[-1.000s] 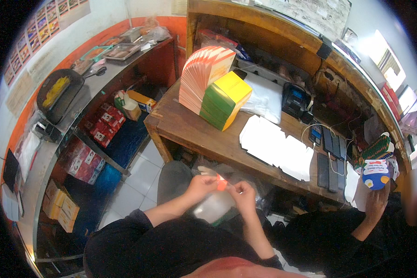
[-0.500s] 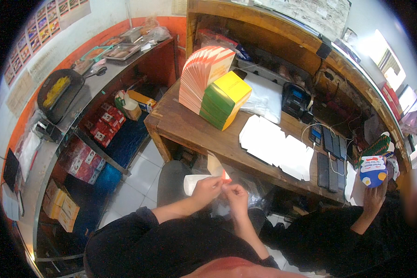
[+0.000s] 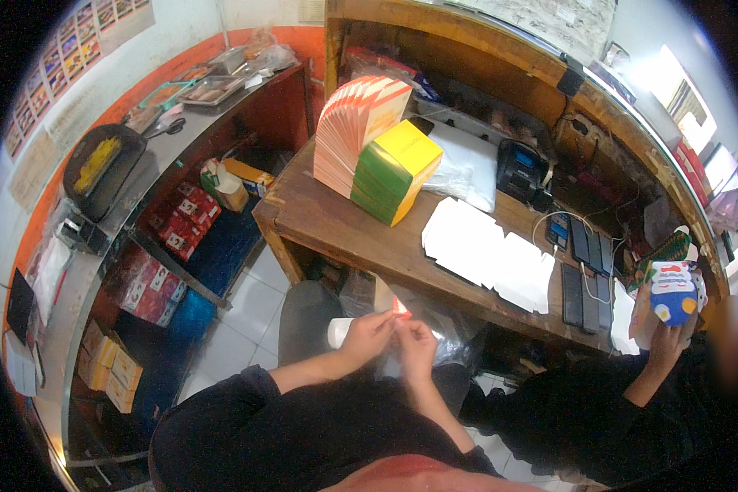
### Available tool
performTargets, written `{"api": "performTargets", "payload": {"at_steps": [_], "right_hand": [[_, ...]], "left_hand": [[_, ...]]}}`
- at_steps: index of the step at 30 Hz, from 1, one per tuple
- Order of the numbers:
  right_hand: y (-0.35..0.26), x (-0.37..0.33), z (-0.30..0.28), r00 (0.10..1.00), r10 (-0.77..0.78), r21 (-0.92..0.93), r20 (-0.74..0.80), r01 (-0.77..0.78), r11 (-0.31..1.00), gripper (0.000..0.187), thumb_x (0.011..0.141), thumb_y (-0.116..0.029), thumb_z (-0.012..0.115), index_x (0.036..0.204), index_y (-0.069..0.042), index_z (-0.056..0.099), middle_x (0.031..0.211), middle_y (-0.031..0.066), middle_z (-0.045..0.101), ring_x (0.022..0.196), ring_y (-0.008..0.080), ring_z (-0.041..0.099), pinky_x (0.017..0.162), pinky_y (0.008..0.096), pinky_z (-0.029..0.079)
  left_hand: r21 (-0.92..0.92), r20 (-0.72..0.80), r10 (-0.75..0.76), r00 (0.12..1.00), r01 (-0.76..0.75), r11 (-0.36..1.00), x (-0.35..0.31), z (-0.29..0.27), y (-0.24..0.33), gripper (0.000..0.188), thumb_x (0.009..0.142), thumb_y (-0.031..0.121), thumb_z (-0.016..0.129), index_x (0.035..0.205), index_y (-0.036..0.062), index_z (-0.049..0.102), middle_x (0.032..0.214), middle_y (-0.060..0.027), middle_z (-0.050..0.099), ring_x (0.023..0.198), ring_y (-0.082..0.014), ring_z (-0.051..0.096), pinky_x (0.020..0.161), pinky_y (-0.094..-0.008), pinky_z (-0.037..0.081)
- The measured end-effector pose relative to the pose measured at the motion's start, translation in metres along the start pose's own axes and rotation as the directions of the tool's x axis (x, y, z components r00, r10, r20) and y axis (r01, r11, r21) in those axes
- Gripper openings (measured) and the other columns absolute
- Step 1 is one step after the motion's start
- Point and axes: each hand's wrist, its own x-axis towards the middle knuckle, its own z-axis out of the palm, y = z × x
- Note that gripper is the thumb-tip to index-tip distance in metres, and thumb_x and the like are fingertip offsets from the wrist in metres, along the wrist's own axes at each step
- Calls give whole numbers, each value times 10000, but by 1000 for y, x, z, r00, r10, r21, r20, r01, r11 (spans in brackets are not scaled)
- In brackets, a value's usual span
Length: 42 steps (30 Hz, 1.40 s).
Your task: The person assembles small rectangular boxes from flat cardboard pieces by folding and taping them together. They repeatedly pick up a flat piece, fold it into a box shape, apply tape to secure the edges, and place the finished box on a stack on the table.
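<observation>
My left hand [image 3: 367, 338] and my right hand [image 3: 416, 346] meet over my lap, in front of the wooden desk. Both are closed, fingertips pinching a small red-and-white piece of folded card [image 3: 401, 309]. A pale tan flap [image 3: 382, 293] rises just behind the fingers, seemingly part of the same card. Beside my left hand a rounded white thing [image 3: 337, 332] sticks out; its kind is hidden. Crumpled clear plastic [image 3: 447, 334] lies beyond my right hand.
On the desk [image 3: 291, 193] stand fanned orange-and-white cards [image 3: 354, 131] and a green-and-yellow stack [image 3: 395, 174], with white card sheets [image 3: 488, 258] and phones [image 3: 582, 299] nearby. At right a co-worker's hand [image 3: 662, 354] holds blue printed card [image 3: 672, 291]. Left is a shelved counter [image 3: 193, 123].
My hands stay pinched together, and the red-and-white piece now shows more above the fingertips. The co-worker's blue card has shifted slightly right and turned. The view has moved slightly.
</observation>
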Motion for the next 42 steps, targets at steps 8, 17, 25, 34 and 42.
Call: {"api": "performTargets", "payload": {"at_steps": [8,17,25,34,42], "right_hand": [[-8,0,2,1000,28,-66,-11,-29,997,135,896,-149,696,899,-20,656,813,40,665,705,98,599,648,230,476],[10,5,-16,895,-422,-605,145,418,678,324,936,-163,610,1203,19,593,1103,145,627,1031,252,581,952,353,442],[13,13,-47,987,129,-116,95,-118,986,289,952,-137,572,1226,-81,500,1148,103,567,1078,196,549,915,336,450],[1,-4,-50,917,-313,-563,249,400,723,119,786,-65,690,893,-71,638,949,106,635,951,325,609,866,403,451],[-6,-17,-58,782,-432,-612,449,622,489,105,751,-92,694,827,-154,656,930,-24,681,943,218,619,876,399,398]], "left_hand": [[-4,-4,43,999,-43,999,-6,4,-9,215,963,105,549,1134,20,649,804,-130,664,723,-131,628,646,-293,500],[-328,-61,-229,972,197,924,-2,-1,-29,222,999,175,483,1064,11,619,984,-70,656,889,-122,598,765,-281,486],[-492,-8,-421,907,363,791,-8,-33,-58,278,950,280,536,856,35,627,775,-60,623,724,-155,577,698,-320,455],[-122,366,-463,808,534,836,-1,-19,-32,230,959,273,600,1026,54,609,841,-23,647,643,-112,604,604,-232,459],[-143,603,-392,694,578,804,5,-26,-8,290,926,82,597,1202,-6,616,937,-44,671,750,-100,625,702,-247,524]]}}
